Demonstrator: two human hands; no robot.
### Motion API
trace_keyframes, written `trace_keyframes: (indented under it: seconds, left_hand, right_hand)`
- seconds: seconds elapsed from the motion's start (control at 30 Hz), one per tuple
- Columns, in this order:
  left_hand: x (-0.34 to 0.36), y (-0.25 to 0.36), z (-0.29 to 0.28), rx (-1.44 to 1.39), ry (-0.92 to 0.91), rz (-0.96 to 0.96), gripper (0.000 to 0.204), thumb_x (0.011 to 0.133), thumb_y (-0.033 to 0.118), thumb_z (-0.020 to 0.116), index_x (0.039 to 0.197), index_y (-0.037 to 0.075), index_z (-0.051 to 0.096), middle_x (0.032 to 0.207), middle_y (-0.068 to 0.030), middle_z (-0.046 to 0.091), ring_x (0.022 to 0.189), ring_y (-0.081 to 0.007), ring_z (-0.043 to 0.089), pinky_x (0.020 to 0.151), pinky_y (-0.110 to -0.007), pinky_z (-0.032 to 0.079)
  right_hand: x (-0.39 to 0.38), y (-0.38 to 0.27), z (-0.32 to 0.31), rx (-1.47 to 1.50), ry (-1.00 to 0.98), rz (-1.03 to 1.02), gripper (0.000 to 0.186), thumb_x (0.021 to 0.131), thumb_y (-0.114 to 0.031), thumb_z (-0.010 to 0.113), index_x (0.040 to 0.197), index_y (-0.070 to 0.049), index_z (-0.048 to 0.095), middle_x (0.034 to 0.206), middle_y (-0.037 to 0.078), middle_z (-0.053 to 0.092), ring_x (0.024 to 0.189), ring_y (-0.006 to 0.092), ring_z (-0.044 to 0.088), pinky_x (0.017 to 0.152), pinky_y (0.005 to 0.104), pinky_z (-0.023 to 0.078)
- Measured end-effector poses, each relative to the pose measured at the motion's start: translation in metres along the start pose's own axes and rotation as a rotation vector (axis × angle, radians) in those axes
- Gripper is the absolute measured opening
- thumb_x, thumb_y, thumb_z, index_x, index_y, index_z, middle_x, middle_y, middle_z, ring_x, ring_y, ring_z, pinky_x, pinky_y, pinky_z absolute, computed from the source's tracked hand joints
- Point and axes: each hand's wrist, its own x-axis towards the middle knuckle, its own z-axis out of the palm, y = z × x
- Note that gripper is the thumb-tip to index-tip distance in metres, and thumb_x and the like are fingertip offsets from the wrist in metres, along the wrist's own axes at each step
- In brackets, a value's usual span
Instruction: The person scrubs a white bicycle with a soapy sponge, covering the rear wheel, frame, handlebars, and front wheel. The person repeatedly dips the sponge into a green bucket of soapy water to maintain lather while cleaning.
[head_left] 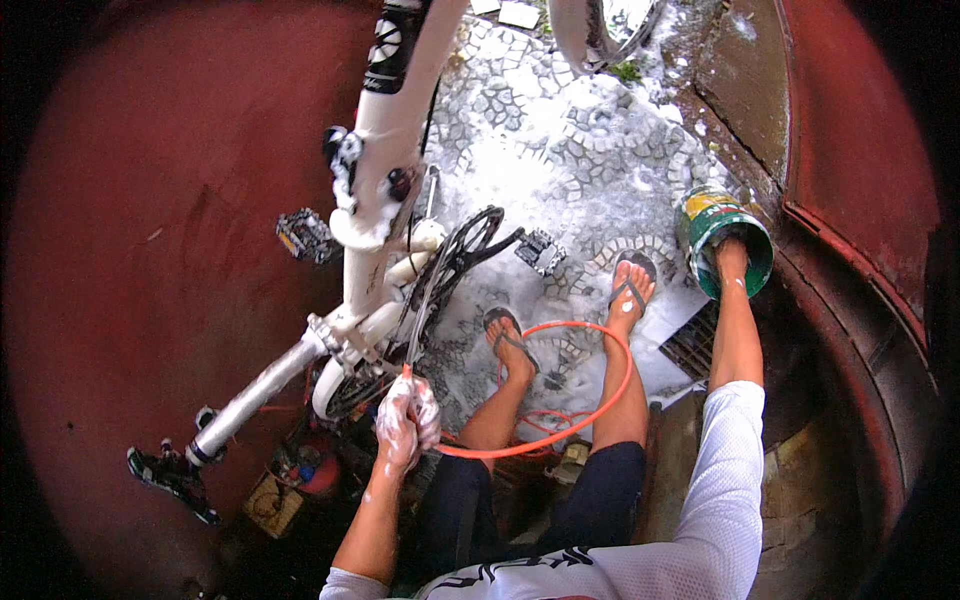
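My left hand (405, 420), coated in white foam, is closed around the end of an orange hose (560, 440). A thin grey streak, which looks like water, runs up from the hose tip past the bicycle's crank. Just beyond that hand stands a white bicycle (385, 150) with foam on its frame. Its black chainring (460, 250) and pedal (541, 252) show at the near side. My right hand (733, 258) reaches into a green bucket (768, 255), which is tipped so its mouth faces me. The bucket hides its fingers.
Foam covers the stone paving (520, 130). My feet in flip-flops (632, 280) stand between the bicycle and the bucket. A metal drain grate (692, 345) lies below the bucket. Red walls (180, 200) rise at both sides. The hose loops across my legs.
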Motion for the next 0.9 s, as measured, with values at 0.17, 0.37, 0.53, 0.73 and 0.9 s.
trace_keyframes:
  seconds: [0.17,0.37,0.53,0.73,0.9]
  left_hand:
    - [-0.067,0.017,-0.008,0.046,0.132,0.170,0.037,0.099,0.044,0.040,0.101,0.009,0.050,0.055,-0.0001,0.037,0.040,-0.0118,0.034,0.037,-0.027,0.030]
    - [-0.151,0.081,-0.026,0.189,0.197,0.510,0.037,0.102,0.032,0.041,0.129,0.007,0.046,0.062,0.0026,0.045,0.044,-0.0068,0.037,0.040,-0.023,0.034]
    - [-0.249,0.093,-0.119,-0.300,0.212,0.690,0.036,0.099,0.014,0.045,0.133,0.004,0.043,0.077,0.0001,0.049,0.055,-0.0046,0.044,0.043,-0.019,0.037]
    - [-0.293,0.044,-0.228,-0.620,0.477,0.942,0.036,0.098,0.024,0.047,0.130,0.009,0.044,0.073,-0.0020,0.051,0.045,-0.0087,0.043,0.037,-0.023,0.038]
    - [-0.269,0.034,-0.300,-0.773,0.644,0.758,0.035,0.096,0.039,0.051,0.121,0.014,0.052,0.070,0.0009,0.051,0.046,-0.0090,0.045,0.039,-0.024,0.037]
  right_hand:
    - [-0.089,-0.117,-0.072,0.388,-0.097,0.285,0.044,0.076,-0.024,0.068,0.112,-0.001,0.057,0.105,0.030,0.064,0.102,0.0443,0.060,0.086,0.0486,0.048]
    - [-0.190,-0.097,-0.212,0.896,0.029,0.003,0.052,0.080,-0.014,0.065,0.129,-0.005,0.049,0.112,0.012,0.065,0.098,0.0235,0.063,0.086,0.0345,0.049]
    - [-0.275,-0.214,-0.345,0.987,0.018,-0.281,0.062,0.083,-0.015,0.069,0.135,0.000,0.039,0.123,0.014,0.058,0.107,0.0221,0.057,0.091,0.0342,0.047]
    - [-0.350,-0.397,-0.463,0.755,0.215,-0.766,0.066,0.084,-0.021,0.067,0.139,0.002,0.039,0.128,0.017,0.055,0.112,0.0247,0.055,0.094,0.0349,0.045]
    - [-0.503,-0.580,-0.536,0.570,0.319,-1.540,0.047,0.071,0.000,0.064,0.116,-0.005,0.060,0.120,0.016,0.057,0.113,0.0345,0.054,0.098,0.0428,0.044]
